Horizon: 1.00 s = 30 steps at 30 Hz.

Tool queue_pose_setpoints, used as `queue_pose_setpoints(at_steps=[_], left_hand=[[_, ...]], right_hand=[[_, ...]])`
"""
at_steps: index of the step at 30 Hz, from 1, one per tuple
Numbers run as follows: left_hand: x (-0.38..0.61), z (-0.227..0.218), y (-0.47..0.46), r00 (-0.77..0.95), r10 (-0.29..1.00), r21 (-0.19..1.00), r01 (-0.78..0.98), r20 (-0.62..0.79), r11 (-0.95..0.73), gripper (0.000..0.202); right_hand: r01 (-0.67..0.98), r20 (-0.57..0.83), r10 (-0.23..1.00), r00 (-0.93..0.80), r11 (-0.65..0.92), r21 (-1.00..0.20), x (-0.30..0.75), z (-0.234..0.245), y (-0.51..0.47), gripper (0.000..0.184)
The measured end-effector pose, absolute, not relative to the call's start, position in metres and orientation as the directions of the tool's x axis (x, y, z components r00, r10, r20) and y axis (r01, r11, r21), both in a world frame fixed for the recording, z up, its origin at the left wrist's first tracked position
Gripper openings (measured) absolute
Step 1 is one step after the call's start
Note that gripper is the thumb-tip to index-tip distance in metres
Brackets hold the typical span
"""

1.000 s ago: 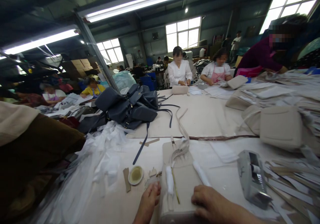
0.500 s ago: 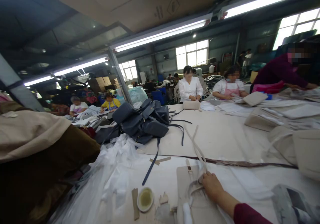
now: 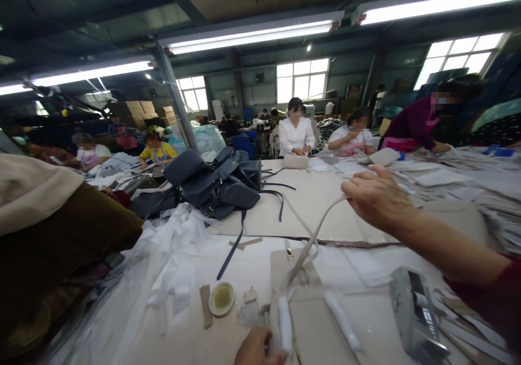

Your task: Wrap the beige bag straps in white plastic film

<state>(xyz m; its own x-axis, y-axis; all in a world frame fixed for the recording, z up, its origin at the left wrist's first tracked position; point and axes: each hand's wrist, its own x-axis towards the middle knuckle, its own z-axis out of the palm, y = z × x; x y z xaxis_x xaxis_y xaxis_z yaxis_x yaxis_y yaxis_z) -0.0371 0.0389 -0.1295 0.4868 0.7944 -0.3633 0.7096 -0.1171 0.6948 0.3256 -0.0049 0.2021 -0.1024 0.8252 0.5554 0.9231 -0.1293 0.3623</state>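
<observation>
Raised over the table at the right, my right hand (image 3: 376, 196) is closed on the end of a thin beige strap (image 3: 321, 224). The strap runs down to a beige bag (image 3: 311, 321) lying flat at the front of the table. A small metal buckle (image 3: 289, 252) shows at the bag's far end. White-wrapped parts, one a long roll (image 3: 342, 320) and one a shorter roll (image 3: 285, 324), lie on the bag. My left hand (image 3: 258, 347) has its fingers curled at the bag's left edge, by the shorter roll; the bottom of the picture cuts it off.
A small dish of yellowish liquid (image 3: 222, 299) stands left of the bag, beside a brown strip (image 3: 205, 306). A grey device (image 3: 417, 313) sits at the right. Dark blue bags (image 3: 215, 186) are piled at the back left. Co-workers (image 3: 297, 131) work across the table.
My right hand has risen up and right from the bag, pulling the strap out with it. My left hand has come into view at the bottom. The view has turned slightly right.
</observation>
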Motion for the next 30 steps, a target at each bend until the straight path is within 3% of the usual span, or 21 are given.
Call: queue_pose_setpoints(at_steps=[2,4,7,9,11,13,15,17,18,21,24,26,27,29,30], left_hand=[[-0.036,-0.113,0.037,0.532,0.792,0.676,0.704,-0.298,-0.219,0.047],[-0.035,-0.088,0.036,0.581,0.786,0.691,0.657,-0.209,-0.302,0.042],[-0.034,-0.041,0.028,0.616,0.780,0.762,0.556,-0.108,-0.333,0.034],[-0.035,-0.012,0.019,0.665,0.738,0.850,0.450,-0.115,-0.274,0.031],[-0.037,0.006,0.008,0.747,0.647,0.936,0.319,-0.152,-0.147,0.029],[-0.042,0.012,-0.003,0.779,0.593,0.975,0.214,-0.203,0.053,0.027],[-0.048,0.006,-0.012,0.735,0.596,0.932,0.139,-0.323,0.334,0.028],[-0.054,-0.004,-0.018,0.682,0.584,0.809,0.019,-0.440,0.587,0.043],[-0.057,-0.009,-0.021,0.666,0.582,0.754,-0.044,-0.467,0.656,0.054],[-0.060,-0.023,-0.023,0.537,0.689,0.775,-0.099,-0.487,0.624,0.075],[-0.062,-0.030,-0.019,0.324,0.810,0.871,0.116,-0.488,0.478,0.070],[-0.066,-0.031,-0.014,0.303,0.837,0.889,0.200,-0.456,0.412,0.056],[-0.069,-0.029,-0.011,0.329,0.831,0.893,0.207,-0.449,0.401,0.053],[-0.076,-0.022,-0.007,0.413,0.800,0.900,0.187,-0.435,0.393,0.056],[-0.079,-0.017,-0.006,0.471,0.773,0.905,0.181,-0.424,0.386,0.060]], right_hand=[[0.970,0.534,0.843,0.066,-0.179,0.163,0.318,0.217,-0.017,0.015],[0.982,0.332,0.933,0.139,-0.086,-0.169,0.301,0.217,-0.031,0.033],[0.736,-0.108,0.983,-0.150,0.038,-0.676,0.260,0.198,-0.055,0.035],[0.528,-0.313,0.895,-0.318,-0.107,-0.842,0.228,0.174,-0.070,0.031],[0.445,-0.449,0.829,-0.333,-0.281,-0.850,0.198,0.143,-0.081,0.024],[0.548,-0.452,0.864,-0.223,-0.272,-0.791,0.174,0.104,-0.087,0.018],[0.746,-0.235,0.961,-0.145,-0.050,-0.664,0.155,0.058,-0.088,0.016],[0.839,-0.047,0.985,-0.167,0.117,-0.531,0.139,0.012,-0.088,0.033],[0.840,0.025,0.986,-0.165,0.154,-0.521,0.131,-0.009,-0.087,0.041],[0.832,0.090,0.989,-0.116,0.146,-0.535,0.106,-0.050,-0.086,0.043],[0.832,-0.011,0.983,-0.184,0.149,-0.534,0.090,-0.050,-0.085,0.051],[0.743,-0.086,0.944,-0.318,0.192,-0.641,0.090,-0.036,-0.084,0.050],[0.674,-0.097,0.931,-0.351,0.180,-0.716,0.092,-0.027,-0.083,0.041],[0.510,-0.092,0.956,-0.279,0.066,-0.858,0.098,-0.013,-0.078,0.022],[0.397,-0.108,0.975,-0.195,-0.022,-0.918,0.100,-0.009,-0.075,0.024]])
